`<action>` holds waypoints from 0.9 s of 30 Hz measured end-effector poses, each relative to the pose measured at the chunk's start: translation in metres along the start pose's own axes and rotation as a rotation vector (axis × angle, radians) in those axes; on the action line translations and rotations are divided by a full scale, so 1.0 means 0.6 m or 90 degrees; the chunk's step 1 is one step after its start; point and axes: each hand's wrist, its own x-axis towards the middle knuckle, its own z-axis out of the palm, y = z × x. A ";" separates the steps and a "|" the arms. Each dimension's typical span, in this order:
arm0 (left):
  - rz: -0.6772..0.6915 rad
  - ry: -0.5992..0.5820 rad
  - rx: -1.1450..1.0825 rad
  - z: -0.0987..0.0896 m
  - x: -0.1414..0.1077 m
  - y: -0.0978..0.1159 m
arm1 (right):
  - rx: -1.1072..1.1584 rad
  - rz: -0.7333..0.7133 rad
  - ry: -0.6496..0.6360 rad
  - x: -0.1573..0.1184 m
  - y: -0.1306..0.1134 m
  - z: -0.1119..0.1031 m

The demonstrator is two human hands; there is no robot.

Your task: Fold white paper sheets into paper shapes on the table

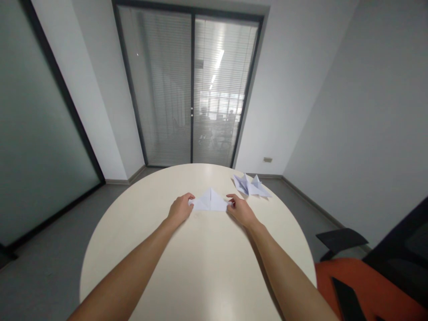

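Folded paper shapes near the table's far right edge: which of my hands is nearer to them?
Right. The right hand is just on the near side of the folded shapes; the left hand is farther off, beyond the paper between the hands.

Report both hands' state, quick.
Left hand: closed on the left end of the folded white paper.
Right hand: closed on its right end.
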 end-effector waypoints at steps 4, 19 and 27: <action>-0.004 0.016 0.016 0.005 -0.002 0.005 | -0.047 0.041 0.012 0.000 -0.006 0.005; 0.023 -0.008 0.126 -0.001 -0.015 0.027 | -0.143 0.054 0.010 -0.001 -0.022 0.007; 0.055 -0.049 0.227 -0.009 -0.028 0.053 | -0.219 0.000 -0.008 -0.006 -0.032 0.001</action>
